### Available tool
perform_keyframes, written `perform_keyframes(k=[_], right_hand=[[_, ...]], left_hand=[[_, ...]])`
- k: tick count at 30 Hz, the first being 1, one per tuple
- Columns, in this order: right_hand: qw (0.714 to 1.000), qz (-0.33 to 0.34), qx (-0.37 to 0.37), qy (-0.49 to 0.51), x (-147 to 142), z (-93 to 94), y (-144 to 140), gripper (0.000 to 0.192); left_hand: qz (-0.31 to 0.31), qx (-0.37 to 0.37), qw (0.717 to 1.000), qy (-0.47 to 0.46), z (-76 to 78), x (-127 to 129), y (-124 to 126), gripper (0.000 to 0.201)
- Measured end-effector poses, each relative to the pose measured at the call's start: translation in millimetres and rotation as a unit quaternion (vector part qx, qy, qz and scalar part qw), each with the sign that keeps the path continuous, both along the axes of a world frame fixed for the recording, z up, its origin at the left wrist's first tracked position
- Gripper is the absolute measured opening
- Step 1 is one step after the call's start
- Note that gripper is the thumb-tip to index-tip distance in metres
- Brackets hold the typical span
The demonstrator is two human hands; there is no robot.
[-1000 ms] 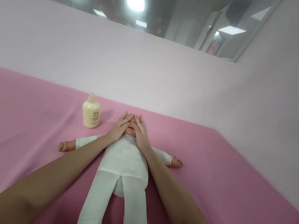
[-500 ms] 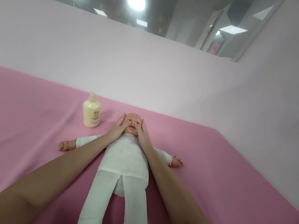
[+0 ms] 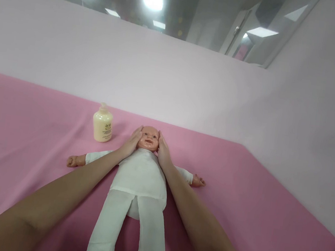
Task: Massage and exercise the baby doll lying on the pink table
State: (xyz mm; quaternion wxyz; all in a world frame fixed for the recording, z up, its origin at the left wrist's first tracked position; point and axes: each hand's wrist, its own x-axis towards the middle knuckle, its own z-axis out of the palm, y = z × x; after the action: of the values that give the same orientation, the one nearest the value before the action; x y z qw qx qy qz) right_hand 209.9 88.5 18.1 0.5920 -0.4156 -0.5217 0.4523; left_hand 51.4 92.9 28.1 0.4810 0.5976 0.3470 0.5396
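Observation:
A baby doll (image 3: 140,175) in white clothes lies on its back on the pink cloth (image 3: 15,130), arms spread, legs pointing toward me. My left hand (image 3: 131,143) rests flat against the left side of the doll's head (image 3: 149,138). On the other side, my right hand (image 3: 163,149) cups the right cheek. The doll's face is uncovered between my palms. Neither hand grips anything; the fingers lie extended along the head.
A cream-coloured lotion bottle (image 3: 102,123) stands upright on the cloth just left of the doll's head. A pale pink partition wall (image 3: 161,79) rises behind and along the right side. Ceiling lights show above it.
My hands covered the doll's face a second ago; they have slid outward to the sides of the head, leaving the face uncovered. The doll and bottle stayed put.

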Motion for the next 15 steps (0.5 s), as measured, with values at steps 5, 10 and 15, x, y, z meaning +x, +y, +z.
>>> perform_keyframes(k=[5, 10, 15], right_hand=[[0.996, -0.011, -0.056, 0.069, -6.0, 7.2, -6.9, 0.066], [0.996, -0.031, -0.067, 0.042, -5.4, 9.8, -10.3, 0.057], [0.998, 0.006, -0.035, 0.049, -5.0, 7.4, -6.5, 0.059]], left_hand=[[-0.005, -0.043, 0.995, -0.093, 2.8, 5.4, 0.3, 0.054], [-0.004, -0.084, 0.986, -0.142, 4.9, 7.5, -1.4, 0.048], [0.025, -0.147, 0.977, -0.155, 4.5, 5.2, 0.2, 0.061]])
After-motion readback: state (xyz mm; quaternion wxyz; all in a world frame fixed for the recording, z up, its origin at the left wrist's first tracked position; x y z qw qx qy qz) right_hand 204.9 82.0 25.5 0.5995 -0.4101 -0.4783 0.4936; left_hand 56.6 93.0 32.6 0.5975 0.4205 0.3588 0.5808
